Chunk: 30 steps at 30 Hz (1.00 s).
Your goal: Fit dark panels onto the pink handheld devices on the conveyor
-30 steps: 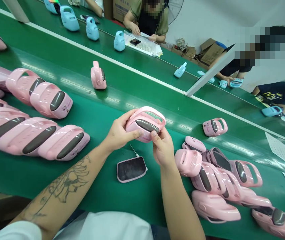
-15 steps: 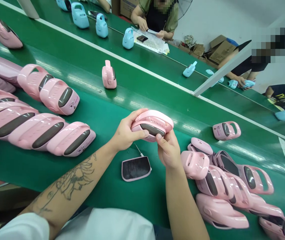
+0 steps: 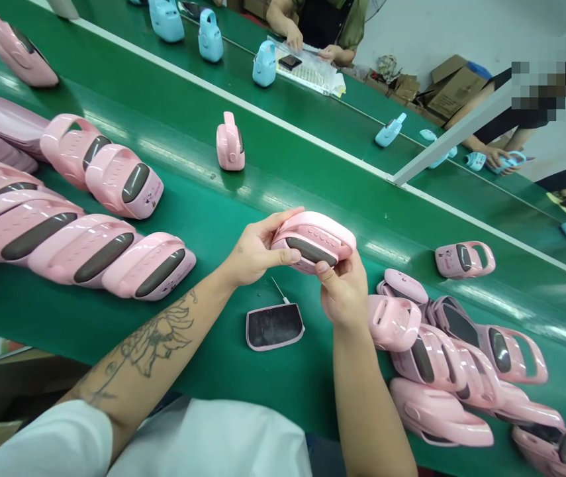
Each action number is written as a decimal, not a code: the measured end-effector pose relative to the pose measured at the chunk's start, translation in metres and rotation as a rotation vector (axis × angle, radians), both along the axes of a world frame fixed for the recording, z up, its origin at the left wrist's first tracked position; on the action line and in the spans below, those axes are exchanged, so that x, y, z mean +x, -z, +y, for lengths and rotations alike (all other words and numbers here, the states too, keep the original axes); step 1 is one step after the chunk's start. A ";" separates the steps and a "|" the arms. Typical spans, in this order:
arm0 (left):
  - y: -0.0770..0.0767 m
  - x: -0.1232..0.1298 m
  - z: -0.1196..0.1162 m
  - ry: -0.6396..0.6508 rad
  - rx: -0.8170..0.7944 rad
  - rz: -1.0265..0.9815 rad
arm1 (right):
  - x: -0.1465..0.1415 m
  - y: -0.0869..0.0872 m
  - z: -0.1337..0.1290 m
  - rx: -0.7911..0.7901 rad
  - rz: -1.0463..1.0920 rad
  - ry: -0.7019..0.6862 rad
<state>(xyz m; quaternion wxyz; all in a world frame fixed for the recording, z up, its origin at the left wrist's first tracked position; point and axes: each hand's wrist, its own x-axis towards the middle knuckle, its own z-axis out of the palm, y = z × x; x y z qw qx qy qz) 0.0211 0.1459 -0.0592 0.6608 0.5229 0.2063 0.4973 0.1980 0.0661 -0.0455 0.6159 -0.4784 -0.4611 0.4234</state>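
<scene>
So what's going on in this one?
A person holds one pink handled casing between the left hand and the right hand, with both thumbs near its dark window. Below it on the green table lies a dark-faced panel with a pink rim, and a thin pointed tool sits just behind it. More pink casings are grouped on both sides. Across the table, other people work beside light blue casings.
</scene>
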 end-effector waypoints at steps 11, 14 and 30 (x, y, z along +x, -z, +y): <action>-0.003 0.001 -0.007 0.070 -0.079 -0.014 | 0.011 -0.002 -0.004 0.002 -0.171 0.094; -0.001 0.007 -0.008 0.044 -0.093 -0.041 | 0.011 -0.007 -0.005 0.033 -0.151 0.138; 0.000 0.007 -0.003 0.020 -0.028 -0.014 | 0.006 -0.021 -0.005 0.029 -0.202 0.116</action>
